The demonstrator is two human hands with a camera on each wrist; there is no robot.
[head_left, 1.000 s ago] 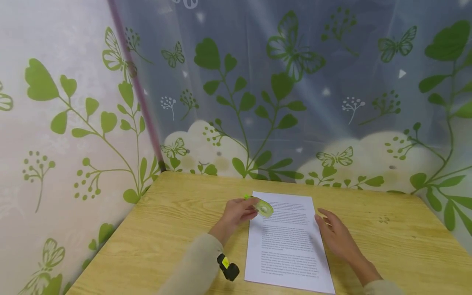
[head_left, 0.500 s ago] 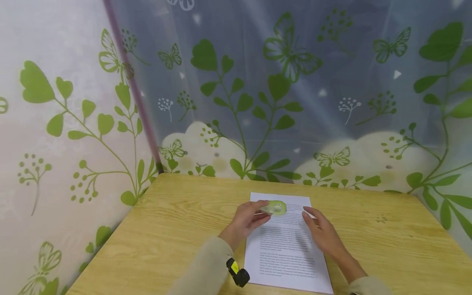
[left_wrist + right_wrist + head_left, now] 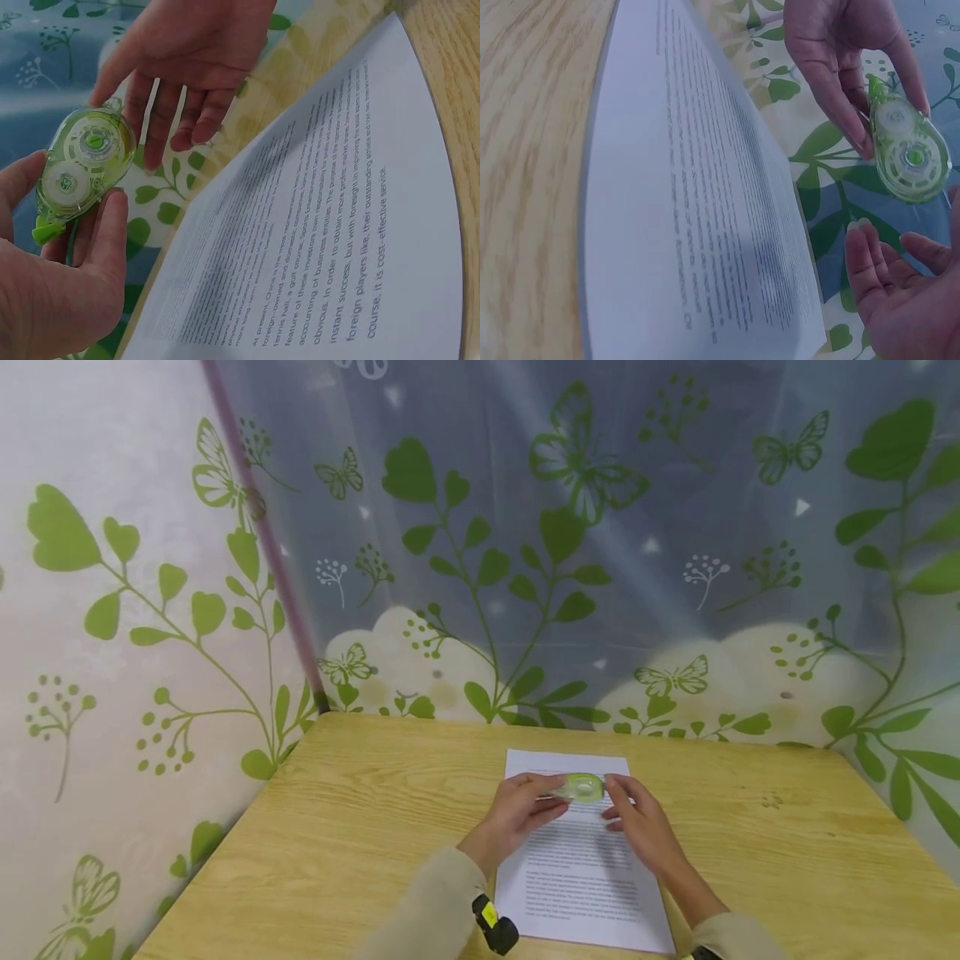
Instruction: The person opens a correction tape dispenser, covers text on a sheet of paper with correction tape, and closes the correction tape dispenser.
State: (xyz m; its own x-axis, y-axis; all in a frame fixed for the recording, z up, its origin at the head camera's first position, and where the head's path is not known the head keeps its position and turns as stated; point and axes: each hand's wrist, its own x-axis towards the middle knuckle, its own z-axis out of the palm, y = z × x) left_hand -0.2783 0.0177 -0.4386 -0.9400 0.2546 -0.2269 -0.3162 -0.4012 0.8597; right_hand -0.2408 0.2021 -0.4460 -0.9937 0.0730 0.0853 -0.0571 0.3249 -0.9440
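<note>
A clear green correction tape dispenser (image 3: 583, 787) is held above the printed sheet (image 3: 573, 902). My left hand (image 3: 513, 817) pinches its narrow end between thumb and fingers. In the left wrist view the two white reels inside the dispenser (image 3: 88, 161) show, with a bright green tip near the left thumb. My right hand (image 3: 648, 828) has come to the rounded end, fingertips right at the casing. In the right wrist view the other fingers of the right hand (image 3: 907, 300) are loosely bent beneath the dispenser (image 3: 911, 150), with nothing between them.
The sheet of dense text lies on a wood-grain table (image 3: 360, 827). Behind the table hangs a patterned curtain (image 3: 480, 568) with leaves and butterflies, and another patterned panel (image 3: 135, 693) runs along the left side. A black wrist camera (image 3: 495, 927) sits at the left cuff.
My left hand has carried the correction tape dispenser rightward over the sheet and turned it level. My right hand has moved left from the sheet's right edge to the dispenser's rounded end.
</note>
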